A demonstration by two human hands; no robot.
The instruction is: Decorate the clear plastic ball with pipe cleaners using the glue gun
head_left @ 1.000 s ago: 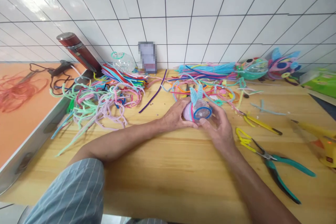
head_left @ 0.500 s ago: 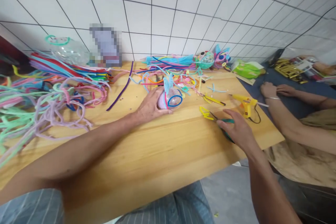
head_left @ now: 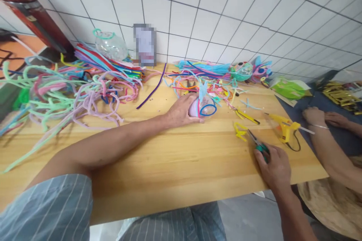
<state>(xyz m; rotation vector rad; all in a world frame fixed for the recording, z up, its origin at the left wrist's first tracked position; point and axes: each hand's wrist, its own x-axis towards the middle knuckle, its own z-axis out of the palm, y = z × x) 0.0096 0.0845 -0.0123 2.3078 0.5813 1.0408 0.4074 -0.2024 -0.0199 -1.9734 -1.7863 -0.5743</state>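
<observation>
My left hand [head_left: 182, 112] is wrapped round a small wrapped ball [head_left: 194, 107] with lilac and pink bands, a clear front, a blue ring [head_left: 208, 109] and a light blue fin on top. At the right, my right hand [head_left: 273, 163] grips the green handles of long-nosed pliers [head_left: 258, 144], their tips pointing up and left. Just left of those tips lies a bent yellow pipe cleaner [head_left: 240, 131], not touching them. A yellow cutter [head_left: 247, 116] rests on the wood above the pliers.
Pipe cleaners [head_left: 68, 98] heap up at the left. A yellow glue gun [head_left: 285, 127] lies at the right, near a co-worker's hands [head_left: 313, 116]. Finished fish-like pieces [head_left: 241, 71] and a phone [head_left: 145, 45] stand by the wall; a red flask [head_left: 34, 15] is at the far left.
My right hand has closed round the pliers, and their tips have come away from the yellow pipe cleaner. The view has swung left. My left hand keeps its hold on the ball.
</observation>
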